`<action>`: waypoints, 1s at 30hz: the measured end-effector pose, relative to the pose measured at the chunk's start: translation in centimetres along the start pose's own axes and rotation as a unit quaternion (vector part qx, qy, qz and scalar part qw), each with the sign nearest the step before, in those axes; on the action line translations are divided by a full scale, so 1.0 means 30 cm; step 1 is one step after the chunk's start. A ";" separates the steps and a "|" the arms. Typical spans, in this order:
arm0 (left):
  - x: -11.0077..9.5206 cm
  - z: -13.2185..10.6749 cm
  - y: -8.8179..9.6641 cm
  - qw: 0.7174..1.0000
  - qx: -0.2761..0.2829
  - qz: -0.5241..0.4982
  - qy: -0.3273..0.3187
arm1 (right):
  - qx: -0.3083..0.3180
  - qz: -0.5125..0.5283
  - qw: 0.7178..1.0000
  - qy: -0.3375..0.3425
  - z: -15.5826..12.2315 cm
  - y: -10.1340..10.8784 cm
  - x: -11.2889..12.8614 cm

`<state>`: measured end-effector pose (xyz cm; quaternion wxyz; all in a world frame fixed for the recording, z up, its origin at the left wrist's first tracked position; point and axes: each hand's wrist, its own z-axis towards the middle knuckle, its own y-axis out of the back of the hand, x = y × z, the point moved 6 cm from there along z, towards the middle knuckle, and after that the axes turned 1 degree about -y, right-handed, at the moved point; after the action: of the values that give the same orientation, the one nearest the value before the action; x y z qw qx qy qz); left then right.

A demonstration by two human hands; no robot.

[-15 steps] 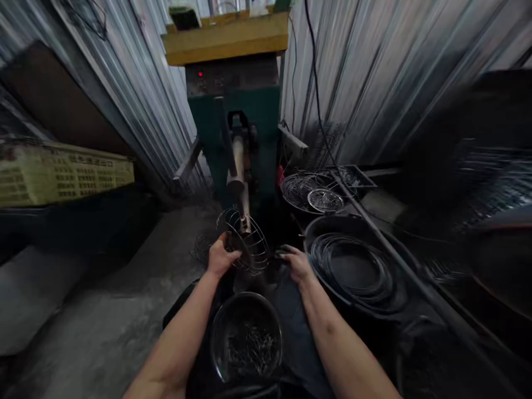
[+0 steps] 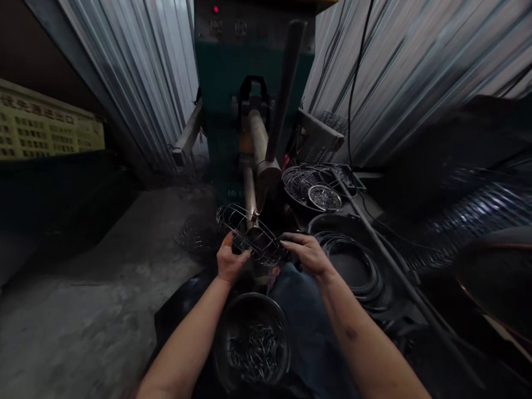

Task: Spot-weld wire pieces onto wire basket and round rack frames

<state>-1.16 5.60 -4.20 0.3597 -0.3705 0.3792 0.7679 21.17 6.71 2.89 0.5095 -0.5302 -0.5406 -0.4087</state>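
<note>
My left hand (image 2: pixel 231 259) grips the near left side of a round wire basket (image 2: pixel 270 244), thumb and fingers closed on its wires. The basket is tilted around the lower metal arm (image 2: pixel 249 191) of a green machine (image 2: pixel 222 72). My right hand (image 2: pixel 305 250) is at the basket's right edge, its fingers pinched together; a small dark piece seems to be at the fingertips, too unclear to name. Below the hands, in my lap, stands a metal bowl (image 2: pixel 286 338) with many small bent wire pieces (image 2: pixel 257 352) in it.
A black tub at the right holds coiled wire (image 2: pixel 369 277). Behind it are wire rings and a small round grid (image 2: pixel 325 197). A long bar (image 2: pixel 386 249) slants across the right side. A yellow crate (image 2: pixel 54 130) stands at the left; corrugated metal walls (image 2: pixel 137 72) rise behind.
My view has tipped down and closer to the machine. My right hand, apart from the wire basket before, is now at its right edge. The basket has turned in my left hand.
</note>
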 end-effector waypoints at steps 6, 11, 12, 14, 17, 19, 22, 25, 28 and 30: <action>-0.020 0.016 -0.008 1.000 -0.025 -0.002 -0.004 | -0.004 -0.022 1.000 -0.011 0.038 -0.013 0.020; -0.023 0.022 -0.030 0.998 -0.020 -0.040 0.039 | -0.001 -0.026 1.000 0.001 0.058 -0.021 0.047; -0.023 0.024 -0.036 0.998 -0.022 -0.043 0.047 | -0.006 -0.028 1.000 0.007 0.061 -0.023 0.058; -0.022 0.028 -0.049 0.997 -0.028 -0.050 0.057 | -0.016 -0.037 0.999 0.022 0.067 -0.028 0.083; -0.021 0.033 -0.074 0.995 -0.035 -0.069 0.060 | -0.019 -0.043 0.998 0.041 0.080 -0.037 0.114; -0.016 0.032 -0.091 0.993 -0.040 -0.088 0.072 | -0.012 -0.041 0.998 0.049 0.090 -0.041 0.126; -0.014 0.026 -0.109 0.989 -0.045 -0.110 0.088 | -0.012 -0.031 0.998 0.054 0.104 -0.036 0.133; -0.021 0.021 -0.111 0.989 -0.045 -0.107 0.090 | -0.017 -0.031 0.997 0.069 0.113 -0.033 0.137; -0.031 0.017 -0.107 0.988 -0.044 -0.111 0.094 | -0.020 -0.042 0.996 0.080 0.117 -0.037 0.137; -0.039 0.015 -0.107 0.987 -0.044 -0.117 0.103 | -0.027 -0.042 0.996 0.077 0.116 -0.034 0.134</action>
<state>1.92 7.13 -4.03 0.3894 -0.5047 0.3345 0.6940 20.07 10.66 6.43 0.5180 -0.4875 -0.5100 -0.4837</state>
